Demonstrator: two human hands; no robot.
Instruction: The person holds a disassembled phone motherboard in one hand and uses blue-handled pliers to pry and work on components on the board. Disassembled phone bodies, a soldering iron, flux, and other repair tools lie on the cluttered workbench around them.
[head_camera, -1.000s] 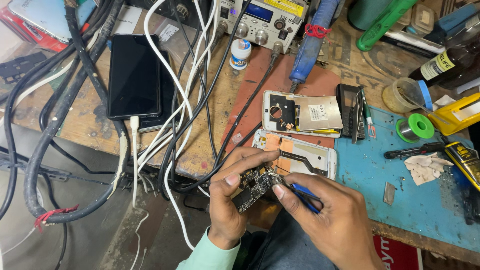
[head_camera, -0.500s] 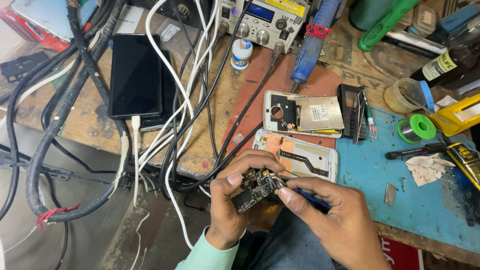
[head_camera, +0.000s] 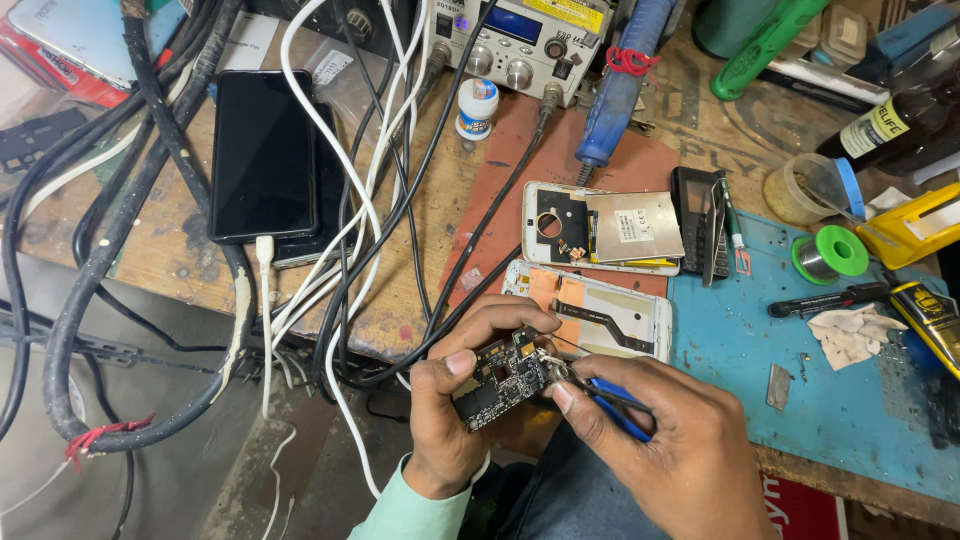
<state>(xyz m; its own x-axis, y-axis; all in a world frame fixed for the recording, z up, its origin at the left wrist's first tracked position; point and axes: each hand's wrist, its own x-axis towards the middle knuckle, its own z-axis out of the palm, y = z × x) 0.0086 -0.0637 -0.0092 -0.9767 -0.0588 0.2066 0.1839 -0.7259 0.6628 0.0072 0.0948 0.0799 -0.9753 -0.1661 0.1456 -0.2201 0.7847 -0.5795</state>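
Note:
My left hand (head_camera: 462, 400) grips a small dark phone circuit board (head_camera: 503, 378), held tilted just in front of the bench edge. My right hand (head_camera: 668, 450) pinches a blue-handled tool (head_camera: 612, 403) whose thin metal tip touches the right end of the board. Just beyond my hands lies an opened white phone frame (head_camera: 600, 308) with orange parts and a ribbon cable. A second opened phone back with a metal shield (head_camera: 600, 226) lies behind it on a brown mat.
A black phone (head_camera: 263, 152) lies at the left, plugged into a white cable, among thick black and white cables (head_camera: 330, 250). A bench power supply (head_camera: 520, 35) stands at the back. On the blue mat (head_camera: 820, 400) are a green solder spool (head_camera: 830, 255), tweezers, a black pen and tissue.
My hands and the board have stayed almost in place. The tool tip has shifted slightly along the board's right end.

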